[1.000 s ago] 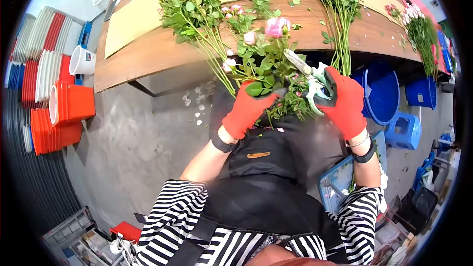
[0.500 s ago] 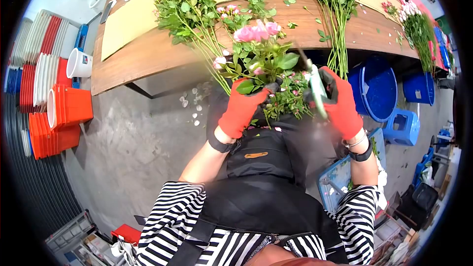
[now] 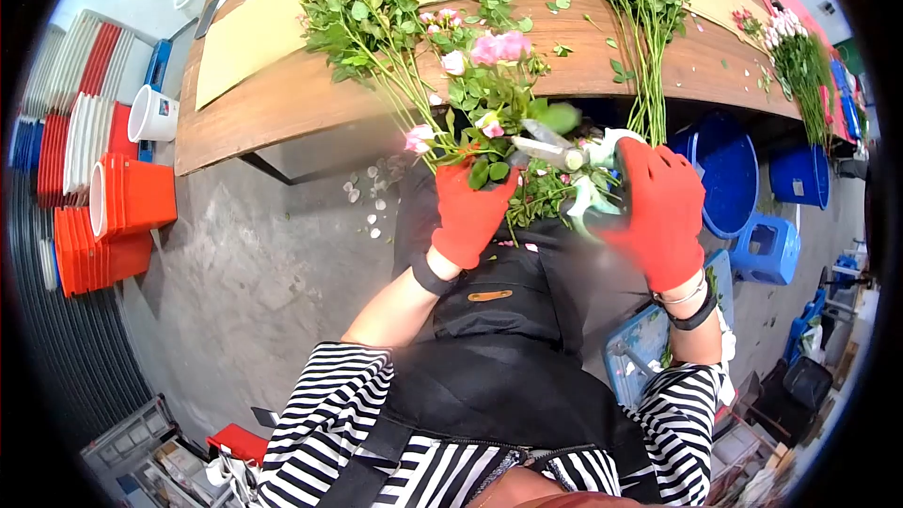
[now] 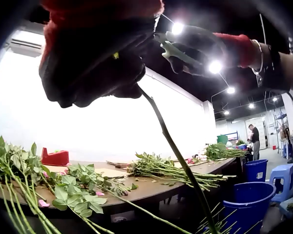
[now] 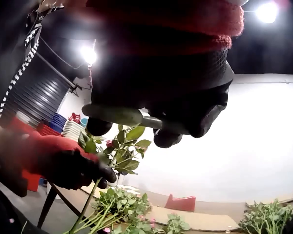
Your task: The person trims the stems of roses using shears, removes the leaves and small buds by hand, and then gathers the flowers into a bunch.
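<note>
From my remote seat, the biggest thing I see is the wooden counter [image 3: 273, 122], running across the top of the head view. Off to its left, orange crates [image 3: 146, 202] stand stacked; on the right, below the edge, sits a blue tub [image 3: 734, 174], with a blue stool [image 3: 764, 270] just beside it. One bundle of roses [image 3: 362, 19] lies on the counter's left part, and a second bundle [image 3: 644, 0] lies farther right, its stems reaching past the front edge.

In front of the counter, between those bundles, is the rose spray [image 3: 500, 47], pink blooms up and its stem [image 4: 174, 146] running down below the glove. My left hand [image 3: 468, 216] has its fingers curled round that stem. My right hand [image 3: 663, 212], also gloved in red, has its fingers wrapped on the handles of the shears [image 3: 569, 158]. The blades stand parted and point at the left hand, near the spray; I can't tell whether they touch it. Smallest of all, pale petals [image 3: 354, 196] are scattered on the floor.
</note>
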`<action>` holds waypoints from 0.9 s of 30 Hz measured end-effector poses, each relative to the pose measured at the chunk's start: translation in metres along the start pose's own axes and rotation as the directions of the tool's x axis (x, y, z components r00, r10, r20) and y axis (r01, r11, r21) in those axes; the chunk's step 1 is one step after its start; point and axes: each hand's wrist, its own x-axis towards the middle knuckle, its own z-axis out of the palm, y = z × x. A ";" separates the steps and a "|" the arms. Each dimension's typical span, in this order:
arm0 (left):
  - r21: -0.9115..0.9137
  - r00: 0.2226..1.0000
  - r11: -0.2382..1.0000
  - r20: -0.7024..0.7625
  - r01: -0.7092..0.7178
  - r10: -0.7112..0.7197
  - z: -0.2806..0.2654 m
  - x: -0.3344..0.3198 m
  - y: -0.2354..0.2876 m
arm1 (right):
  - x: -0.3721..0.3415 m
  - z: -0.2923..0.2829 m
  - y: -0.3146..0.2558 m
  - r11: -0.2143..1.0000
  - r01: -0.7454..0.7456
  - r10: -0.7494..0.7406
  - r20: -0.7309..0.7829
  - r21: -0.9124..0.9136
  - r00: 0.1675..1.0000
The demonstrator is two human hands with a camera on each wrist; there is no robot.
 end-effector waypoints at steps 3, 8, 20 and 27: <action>0.047 1.000 0.999 0.004 -0.005 0.005 0.002 -0.005 0.009 | 0.007 -0.002 -0.001 0.988 0.020 -0.020 -0.004 -0.151 1.000; 0.172 0.997 0.983 -0.046 0.070 -0.063 0.006 -0.015 -0.003 | 0.014 -0.008 0.013 0.981 0.012 -0.021 -0.042 -0.193 0.999; -0.316 0.879 0.905 0.464 0.283 -0.112 -0.022 0.014 0.000 | 0.008 -0.010 0.023 0.989 0.045 -0.048 -0.025 -0.138 0.999; -0.377 0.731 0.776 0.666 0.505 -0.152 -0.052 0.012 -0.029 | 0.001 -0.022 0.003 0.974 0.155 -0.151 0.040 -0.163 0.988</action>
